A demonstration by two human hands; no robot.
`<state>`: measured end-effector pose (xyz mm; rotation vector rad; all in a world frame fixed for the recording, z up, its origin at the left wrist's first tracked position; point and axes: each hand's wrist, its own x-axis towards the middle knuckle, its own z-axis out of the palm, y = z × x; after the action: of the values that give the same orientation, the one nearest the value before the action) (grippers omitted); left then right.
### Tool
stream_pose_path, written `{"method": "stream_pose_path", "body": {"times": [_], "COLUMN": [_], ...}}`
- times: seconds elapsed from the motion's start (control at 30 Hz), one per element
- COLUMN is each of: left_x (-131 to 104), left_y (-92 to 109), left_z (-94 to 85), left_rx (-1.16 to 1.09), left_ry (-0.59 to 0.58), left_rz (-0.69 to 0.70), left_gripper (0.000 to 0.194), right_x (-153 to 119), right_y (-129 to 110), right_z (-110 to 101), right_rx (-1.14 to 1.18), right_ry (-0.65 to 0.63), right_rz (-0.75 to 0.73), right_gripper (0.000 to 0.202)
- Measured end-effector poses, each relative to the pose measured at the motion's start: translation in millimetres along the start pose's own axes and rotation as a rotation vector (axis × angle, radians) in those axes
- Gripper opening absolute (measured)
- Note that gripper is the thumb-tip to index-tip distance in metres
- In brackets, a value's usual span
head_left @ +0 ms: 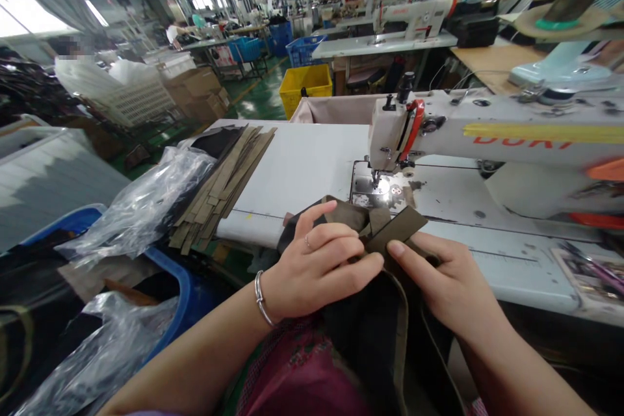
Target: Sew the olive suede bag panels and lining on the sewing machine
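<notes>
Both hands work at a dark olive fabric piece (pixel 363 318) with pale raw edges, which hangs over my lap and reaches up to the table edge. My right hand (pixel 441 273) pinches it together with a short olive fabric strip (pixel 402 227), thumb on top. My left hand (pixel 331 253) has its fingers curled over the fabric, index finger raised; the fingertips meet the cloth near the strip, and what the thumb does is hidden. Just beyond the hands stands the sewing machine (pixel 392 133), its needle above the metal plate (pixel 375 192).
A pile of olive strips (pixel 224 188) lies on the white table (pixel 312 149) at left, beside clear plastic bags (pixel 146 201). A blue bin (pixel 182 286) with dark material stands at lower left. Behind are a yellow crate (pixel 305 84), cardboard boxes (pixel 199 91) and people at other machines.
</notes>
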<state>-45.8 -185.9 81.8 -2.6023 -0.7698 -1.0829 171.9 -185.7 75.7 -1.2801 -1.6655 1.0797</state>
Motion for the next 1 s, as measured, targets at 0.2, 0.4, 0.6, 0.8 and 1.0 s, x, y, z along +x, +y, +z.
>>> {"method": "stream_pose_path", "body": {"times": [0.2,0.4,0.6,0.8,1.0], "left_x": [-5,-13,-18,-19,-23], "left_y": [7,6,2,22,20], "left_z": [-0.5,-0.5,3.1,22.1,19.6], "left_rx": [0.086,0.094,-0.045,-0.351,-0.487], "left_ry": [0.216,0.329,0.255,-0.119,-0.033], "left_rz": [0.075,0.064,-0.275,-0.697,-0.957], "left_gripper": [0.014,0.017,0.027,0.083,0.02], "right_x": [-6,-8,-6,-2,4], "right_y": [2,0,0,1,-1], "right_z": [4,4,-8,9,17], "right_rx": [-0.121,-0.17,-0.148,-0.097,-0.019], "right_ry": [0.044,0.082,0.153,0.054,0.028], "right_rz": [-0.072,-0.108,-0.066,-0.071,-0.132], "right_gripper": [0.044,0.045,0.045,0.041,0.037]}}
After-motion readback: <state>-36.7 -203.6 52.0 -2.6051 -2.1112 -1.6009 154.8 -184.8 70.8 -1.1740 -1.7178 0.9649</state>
